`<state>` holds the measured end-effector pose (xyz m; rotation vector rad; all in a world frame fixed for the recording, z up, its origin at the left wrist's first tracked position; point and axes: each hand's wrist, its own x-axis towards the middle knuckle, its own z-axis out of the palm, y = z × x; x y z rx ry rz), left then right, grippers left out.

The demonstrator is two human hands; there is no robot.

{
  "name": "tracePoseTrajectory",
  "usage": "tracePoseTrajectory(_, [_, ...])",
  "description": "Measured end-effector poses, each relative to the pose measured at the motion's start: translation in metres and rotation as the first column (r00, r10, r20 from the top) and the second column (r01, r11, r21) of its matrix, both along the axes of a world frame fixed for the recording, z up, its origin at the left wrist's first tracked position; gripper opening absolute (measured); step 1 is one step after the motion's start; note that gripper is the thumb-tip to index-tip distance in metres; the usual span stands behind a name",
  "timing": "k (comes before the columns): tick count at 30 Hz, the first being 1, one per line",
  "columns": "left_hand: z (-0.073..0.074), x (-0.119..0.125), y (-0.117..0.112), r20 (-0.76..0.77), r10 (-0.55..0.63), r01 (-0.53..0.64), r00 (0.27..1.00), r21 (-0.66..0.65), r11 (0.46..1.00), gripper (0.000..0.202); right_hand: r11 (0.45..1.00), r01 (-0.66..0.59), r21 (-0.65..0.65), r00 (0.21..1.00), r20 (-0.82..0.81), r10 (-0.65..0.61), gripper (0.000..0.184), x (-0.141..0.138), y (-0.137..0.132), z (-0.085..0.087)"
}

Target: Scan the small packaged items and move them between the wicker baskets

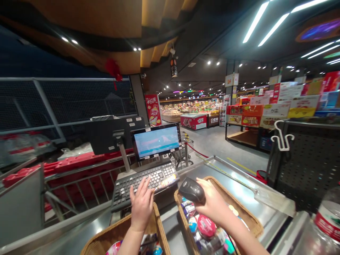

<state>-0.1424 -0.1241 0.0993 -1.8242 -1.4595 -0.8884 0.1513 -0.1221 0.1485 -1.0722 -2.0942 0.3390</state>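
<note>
My left hand point(142, 204) hovers with fingers apart just above the near edge of a black POS keyboard point(143, 187), holding nothing. A clear wrapped snack packet point(168, 182) lies on the keyboard's right side, close to those fingertips. My right hand point(214, 202) grips a black handheld barcode scanner point(191, 190) above a wicker basket point(233, 202). That basket holds several packaged goods, including a round tub with a pink lid point(206, 226). A second wicker basket point(156, 226) sits under my left forearm, its contents partly hidden.
A checkout monitor point(156, 141) stands behind the keyboard, with a steel counter point(233, 177) to the right. A plastic bottle point(328, 219) stands at the lower right. A metal railing point(79, 173) runs along the left. Beyond are a shopping cart point(183, 150), supermarket aisles and stacked boxed goods.
</note>
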Motion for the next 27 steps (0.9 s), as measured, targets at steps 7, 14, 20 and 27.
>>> tracePoseTrajectory(7, [0.003,-0.011,-0.013,-0.021,0.035,-0.034,0.999,0.017,0.999,0.018,1.000,0.018,-0.004,0.999,0.035,-0.018,0.048,-0.009,-0.010,-0.001])
tracePoseTrajectory(14, [0.002,-0.020,-0.024,0.000,0.042,-0.042,0.999,0.021,0.999,0.017,1.000,-0.015,0.015,0.998,0.060,0.014,0.040,-0.016,-0.020,0.006])
tracePoseTrajectory(20, [-0.003,-0.035,-0.038,-0.015,0.083,-0.083,0.996,0.007,0.997,0.017,0.999,-0.053,0.007,0.998,0.040,0.053,0.047,-0.026,-0.022,-0.001])
tracePoseTrajectory(27, [-0.012,-0.059,-0.063,-0.025,0.127,-0.127,0.992,-0.022,0.992,0.017,0.994,-0.112,-0.017,0.993,0.029,0.113,0.051,-0.040,-0.027,-0.006])
